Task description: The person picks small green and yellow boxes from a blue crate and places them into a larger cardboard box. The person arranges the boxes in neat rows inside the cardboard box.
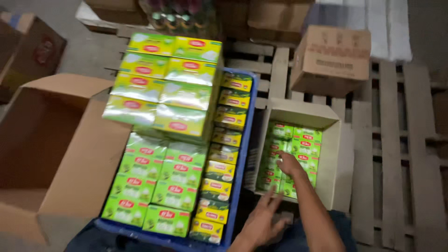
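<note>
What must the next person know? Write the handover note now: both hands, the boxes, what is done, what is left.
Right hand: inside the small open carton, fingers on the green boxes; grip unclear.
Left hand: open, fingers spread, low between the blue crate and that carton.
Done: the crate holds green packs, a row of yellow boxes and a wrapped stack on top.
Left: the small carton still holds a layer of green boxes. The large carton beside the crate stands open, with nothing visible inside.
</note>
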